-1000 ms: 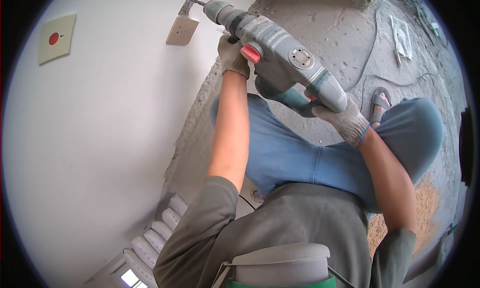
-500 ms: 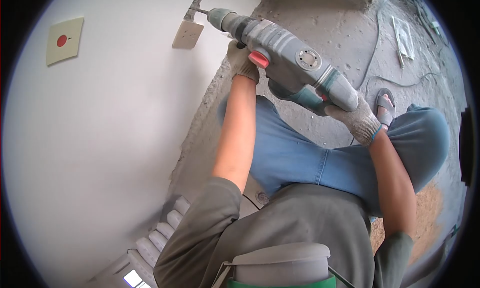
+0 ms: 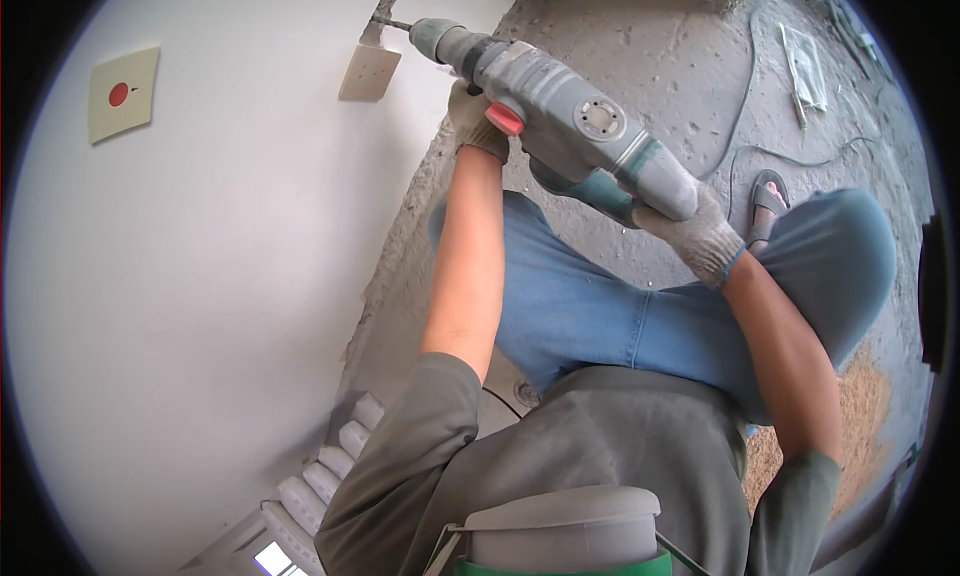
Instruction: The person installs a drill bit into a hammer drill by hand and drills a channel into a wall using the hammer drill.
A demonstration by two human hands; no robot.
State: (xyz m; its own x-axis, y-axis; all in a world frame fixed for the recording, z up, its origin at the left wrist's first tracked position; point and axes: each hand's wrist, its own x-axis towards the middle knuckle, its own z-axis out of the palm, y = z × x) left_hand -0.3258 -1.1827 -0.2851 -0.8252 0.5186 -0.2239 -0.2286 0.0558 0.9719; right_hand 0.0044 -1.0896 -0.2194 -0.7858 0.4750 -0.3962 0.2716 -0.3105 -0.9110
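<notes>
A dusty grey-green rotary hammer (image 3: 560, 101) with a red switch is held across the upper middle of the view. My gloved left hand (image 3: 474, 121) is closed near its front, just behind the chuck, where its fingers are partly hidden. My gloved right hand (image 3: 695, 226) grips the rear handle. The thin bit (image 3: 392, 23) points at a rough groove (image 3: 388, 6) cut in the white wall, its tip at the groove. Just below the bit is a beige socket plate (image 3: 369, 74).
A beige plate with a red button (image 3: 122, 94) is on the wall (image 3: 220, 246). A grey cable (image 3: 745, 106) runs over the rough concrete floor, near a clear plastic packet (image 3: 805, 71). Several white rolled shapes (image 3: 322, 481) lie at lower left; sawdust-like material (image 3: 862, 406) lies at right.
The rotary hammer has shifted slightly left in view with both hands, its rear end most. My right forearm has moved left along with it. Both grips are the same.
</notes>
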